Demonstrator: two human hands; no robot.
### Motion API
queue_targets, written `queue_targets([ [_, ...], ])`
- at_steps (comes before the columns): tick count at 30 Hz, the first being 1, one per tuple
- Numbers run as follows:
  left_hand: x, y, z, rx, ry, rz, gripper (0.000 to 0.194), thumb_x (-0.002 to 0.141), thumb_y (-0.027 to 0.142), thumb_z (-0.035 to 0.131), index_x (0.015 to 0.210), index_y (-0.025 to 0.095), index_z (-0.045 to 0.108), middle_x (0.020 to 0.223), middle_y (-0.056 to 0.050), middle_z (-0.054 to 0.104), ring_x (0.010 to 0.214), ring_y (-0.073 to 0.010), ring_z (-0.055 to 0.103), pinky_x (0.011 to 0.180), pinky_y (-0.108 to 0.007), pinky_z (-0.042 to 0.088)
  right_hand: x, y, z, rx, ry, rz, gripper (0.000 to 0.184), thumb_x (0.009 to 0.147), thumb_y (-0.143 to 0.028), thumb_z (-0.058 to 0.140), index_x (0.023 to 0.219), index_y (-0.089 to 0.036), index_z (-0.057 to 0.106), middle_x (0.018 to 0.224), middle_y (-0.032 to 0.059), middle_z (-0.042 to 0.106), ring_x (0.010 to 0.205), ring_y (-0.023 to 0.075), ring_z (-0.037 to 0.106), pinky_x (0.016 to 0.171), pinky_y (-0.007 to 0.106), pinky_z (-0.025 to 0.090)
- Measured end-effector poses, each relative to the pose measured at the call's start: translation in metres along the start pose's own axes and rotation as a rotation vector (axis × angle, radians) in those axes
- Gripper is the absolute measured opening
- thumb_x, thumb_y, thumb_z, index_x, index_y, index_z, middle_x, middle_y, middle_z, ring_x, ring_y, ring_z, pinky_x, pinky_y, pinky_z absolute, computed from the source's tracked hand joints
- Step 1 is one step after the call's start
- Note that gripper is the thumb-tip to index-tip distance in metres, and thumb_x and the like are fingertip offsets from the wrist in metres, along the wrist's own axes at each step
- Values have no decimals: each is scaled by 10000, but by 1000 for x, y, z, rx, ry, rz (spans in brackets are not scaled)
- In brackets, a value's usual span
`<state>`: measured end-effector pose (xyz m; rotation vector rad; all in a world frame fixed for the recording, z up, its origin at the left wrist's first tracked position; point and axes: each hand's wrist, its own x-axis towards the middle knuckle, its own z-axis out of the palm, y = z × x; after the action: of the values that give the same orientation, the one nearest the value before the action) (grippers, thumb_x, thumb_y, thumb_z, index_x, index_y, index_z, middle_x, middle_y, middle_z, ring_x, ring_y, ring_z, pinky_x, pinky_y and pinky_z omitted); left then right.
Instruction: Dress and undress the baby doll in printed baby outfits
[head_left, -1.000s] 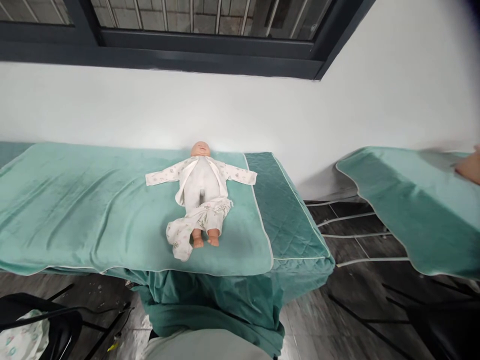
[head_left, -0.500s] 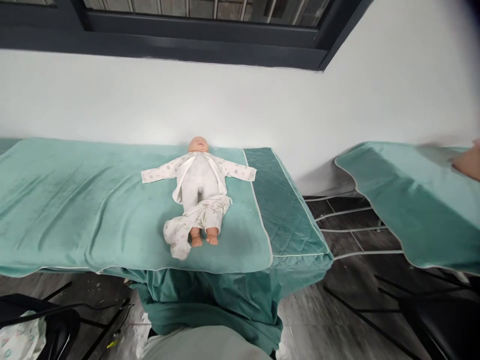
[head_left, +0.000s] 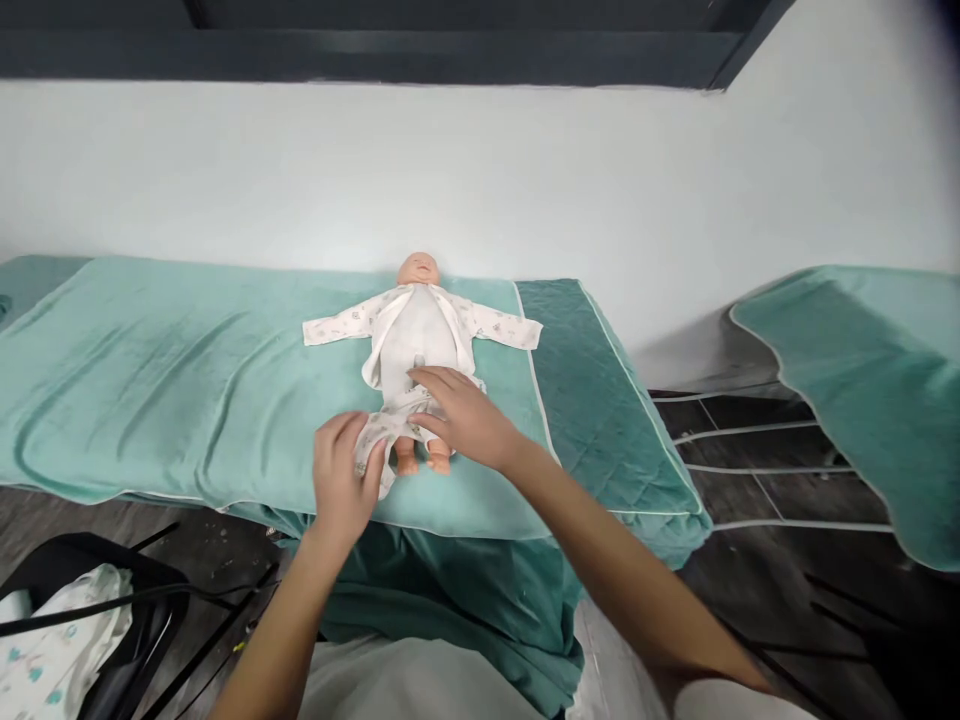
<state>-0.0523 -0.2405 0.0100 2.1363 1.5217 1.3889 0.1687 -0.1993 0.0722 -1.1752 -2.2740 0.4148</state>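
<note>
On the green bed a baby doll (head_left: 418, 269) lies on its back, its head toward the wall. It wears an open white printed jacket (head_left: 510, 328), sleeves spread wide, over a plain white bodysuit (head_left: 417, 330). Printed baby trousers (head_left: 390, 432) lie bunched over its lower legs, the bare feet showing below. My left hand (head_left: 341, 475) is at the loose trouser leg on the left, thumb and fingers apart with cloth between them. Over the doll's legs is my right hand (head_left: 469, 415), fingers spread at the trousers' upper part; its contact with the cloth is partly hidden.
A green cover (head_left: 172, 370) drapes the bed, with a darker quilted part (head_left: 600, 400) at the right. Another draped bed (head_left: 885, 390) stands beyond a gap with metal rails. A black chair (head_left: 161, 610) at lower left holds printed cloth (head_left: 67, 640). A white wall (head_left: 360, 180) rises behind.
Both my hands have come into view and reached the trousers. The view has shifted, and a hand at the far right edge is gone from sight. The doll lies as before.
</note>
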Motion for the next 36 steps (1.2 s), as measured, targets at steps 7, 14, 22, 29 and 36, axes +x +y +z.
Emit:
queue_targets([
  [7,-20,-43,21,-59,-224,-351,296,929,425,606,1121,200,608,1055,-65,630,986,-216,607,906,-366,496,23,16,67,-212,25,220,255,987,-434,587,1039,-196,664,1038,71,704,1044,238,621,959,380,362],
  [14,-32,-25,-3,-377,-306,-471,291,965,401,545,772,190,592,721,16,536,696,-128,515,674,-256,423,20,18,49,-195,-72,318,453,1064,-485,377,835,-192,636,867,36,715,887,187,651,844,319,336],
  [22,30,-32,36,-386,-360,-238,429,875,364,685,1283,263,598,1397,-93,526,1328,-245,471,1095,-396,398,29,24,29,226,-239,301,259,897,-418,634,783,-195,567,763,-20,614,703,138,532,634,271,291],
  [29,74,-30,51,-518,-392,-332,221,885,406,646,838,191,628,780,15,569,774,-149,508,742,-258,402,34,47,43,686,29,347,351,890,-522,607,826,-186,530,736,-44,461,685,108,408,638,245,310],
  [36,89,-21,57,-955,-356,-612,340,824,415,703,693,185,490,672,42,434,644,-105,400,616,-216,335,41,61,32,882,-249,443,441,686,-491,819,721,-163,527,672,-62,433,621,82,386,583,239,273],
])
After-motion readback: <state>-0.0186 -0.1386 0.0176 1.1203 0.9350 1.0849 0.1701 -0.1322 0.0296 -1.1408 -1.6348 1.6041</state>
